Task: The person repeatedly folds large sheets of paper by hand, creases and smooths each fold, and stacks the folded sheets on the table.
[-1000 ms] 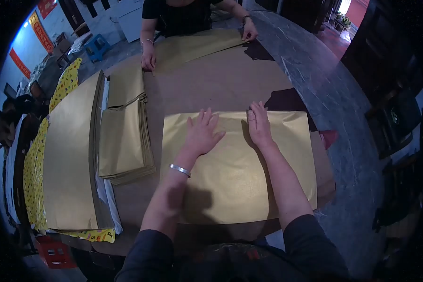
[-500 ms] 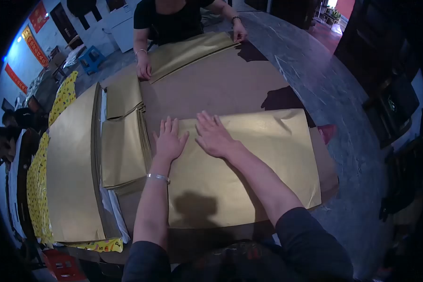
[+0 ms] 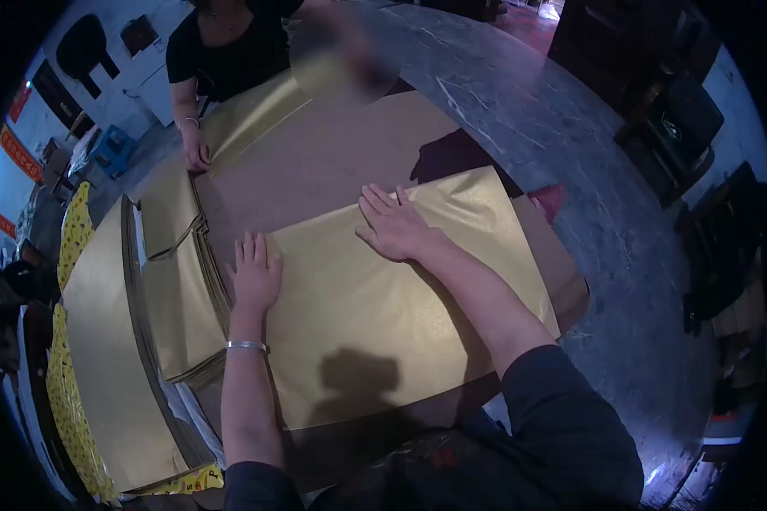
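A large gold paper sheet (image 3: 375,315) lies flat in front of me on the brown-covered table (image 3: 315,162). My left hand (image 3: 256,277) rests with its fingers spread at the sheet's upper left corner, a silver bracelet on the wrist. Near the middle of the far edge, my right hand (image 3: 394,223) lies flat on the sheet, fingers apart. Neither hand holds anything. Just left of my left hand is a folded stack of gold paper (image 3: 183,307).
A person (image 3: 226,51) across the table touches another gold sheet (image 3: 251,119). At the left stand a tall pile of gold sheets (image 3: 106,341) and yellow patterned wrapping (image 3: 68,409). Dark cloth (image 3: 456,157) lies beyond my sheet; a blue stool (image 3: 113,151) is at the back left.
My left hand has moved left to the sheet's corner, and my right hand has shifted inward from the right. The view has turned, so the sheet appears tilted.
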Demonstrator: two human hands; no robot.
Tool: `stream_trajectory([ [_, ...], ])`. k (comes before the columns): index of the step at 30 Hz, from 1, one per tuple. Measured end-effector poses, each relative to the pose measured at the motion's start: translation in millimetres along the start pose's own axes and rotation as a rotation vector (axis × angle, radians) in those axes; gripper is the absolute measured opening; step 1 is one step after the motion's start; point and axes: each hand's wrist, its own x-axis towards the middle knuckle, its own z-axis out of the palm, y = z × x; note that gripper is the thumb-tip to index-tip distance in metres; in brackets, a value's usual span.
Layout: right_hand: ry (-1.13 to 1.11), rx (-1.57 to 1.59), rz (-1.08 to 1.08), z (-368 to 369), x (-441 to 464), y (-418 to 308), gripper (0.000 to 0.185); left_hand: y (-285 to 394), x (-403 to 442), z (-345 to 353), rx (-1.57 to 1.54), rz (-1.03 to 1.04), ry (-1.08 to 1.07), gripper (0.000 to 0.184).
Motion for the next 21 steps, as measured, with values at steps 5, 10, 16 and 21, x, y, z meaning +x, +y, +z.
stream_trajectory([
  [5,0.004,-0.046,0.120,-13,-24,46,0.069,-1,1,2,0.002,0.002,0.003,0.064],
  [10,-0.002,-0.070,0.176,-19,-42,85,0.069,-1,1,2,0.040,0.016,-0.010,0.065],
  [16,0.034,-0.112,0.266,-20,-60,127,0.071,-2,2,2,-0.033,0.046,0.030,0.066],
  [21,-0.014,-0.081,0.374,-28,-71,146,0.073,-3,2,3,-0.004,-0.001,-0.005,0.067],
])
